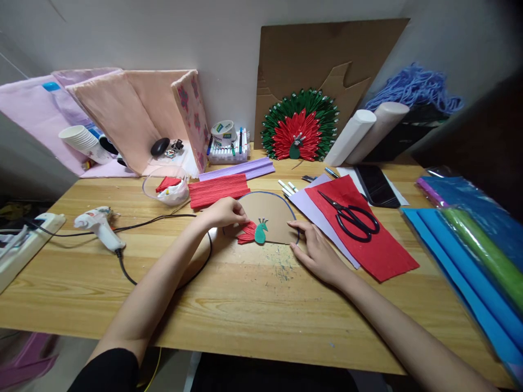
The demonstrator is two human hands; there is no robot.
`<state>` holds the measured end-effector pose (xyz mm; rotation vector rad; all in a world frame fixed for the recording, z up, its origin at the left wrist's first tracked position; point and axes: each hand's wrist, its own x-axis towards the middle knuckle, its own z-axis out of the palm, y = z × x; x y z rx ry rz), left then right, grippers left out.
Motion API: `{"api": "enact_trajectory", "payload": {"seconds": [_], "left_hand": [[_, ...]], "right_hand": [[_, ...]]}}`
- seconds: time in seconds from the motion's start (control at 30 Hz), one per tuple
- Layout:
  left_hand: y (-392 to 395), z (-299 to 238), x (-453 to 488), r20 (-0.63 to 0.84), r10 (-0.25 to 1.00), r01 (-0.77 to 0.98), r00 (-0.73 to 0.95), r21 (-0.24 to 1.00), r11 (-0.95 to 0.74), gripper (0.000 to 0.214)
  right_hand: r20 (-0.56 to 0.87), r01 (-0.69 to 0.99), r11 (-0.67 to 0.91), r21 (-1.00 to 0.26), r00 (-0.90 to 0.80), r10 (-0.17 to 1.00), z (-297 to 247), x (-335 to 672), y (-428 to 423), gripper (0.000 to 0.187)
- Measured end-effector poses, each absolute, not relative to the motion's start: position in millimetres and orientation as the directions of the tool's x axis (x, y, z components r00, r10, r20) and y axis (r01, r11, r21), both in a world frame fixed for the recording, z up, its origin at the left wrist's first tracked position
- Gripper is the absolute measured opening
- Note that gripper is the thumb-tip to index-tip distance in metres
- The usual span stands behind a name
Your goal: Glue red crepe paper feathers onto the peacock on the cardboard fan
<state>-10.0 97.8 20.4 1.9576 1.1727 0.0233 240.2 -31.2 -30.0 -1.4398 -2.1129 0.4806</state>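
In the middle of the table lies a half-round cardboard piece [278, 209] with a blue outlined curve. A green paper peacock body [260, 232] with a small crest sits near its straight lower edge. Several red crepe-paper petals [246, 233] fan out to the left of that body. My left hand [226, 212] is closed in a pinch at the upper left of the petals; its fingertips partly hide what they grip. At the cardboard's right end, my right hand [310, 245] grips the edge, fingers on top and thumb at the lower corner.
A white glue gun [100, 224] and its black cable lie left. Black scissors [353, 218] rest on red paper [388, 253] at right. Behind are red crepe strips [218, 190], a plastic bowl [167, 188], a phone [376, 185] and a finished peacock [300, 128] against cardboard.
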Motion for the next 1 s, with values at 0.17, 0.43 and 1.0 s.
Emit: {"api": "enact_trajectory", "payload": {"seconds": [0.17, 0.43, 1.0], "left_hand": [[98.6, 19.0, -11.4, -0.373, 0.730, 0.712, 0.572, 0.668, -0.217, 0.027], [97.8, 17.8, -11.1, -0.384, 0.730, 0.716, 0.565, 0.667, -0.204, 0.027], [95.7, 22.2, -9.3, -0.373, 0.706, 0.701, 0.602, 0.671, -0.243, 0.026]], "right_hand": [[0.227, 0.746, 0.364, -0.558, -0.285, 0.931, -29.8, 239.9, -31.7, 0.043], [0.225, 0.745, 0.366, -0.557, -0.289, 0.930, -31.1, 240.5, -30.6, 0.044], [0.219, 0.744, 0.356, -0.565, -0.281, 0.934, -26.9, 239.6, -31.7, 0.042]]}}
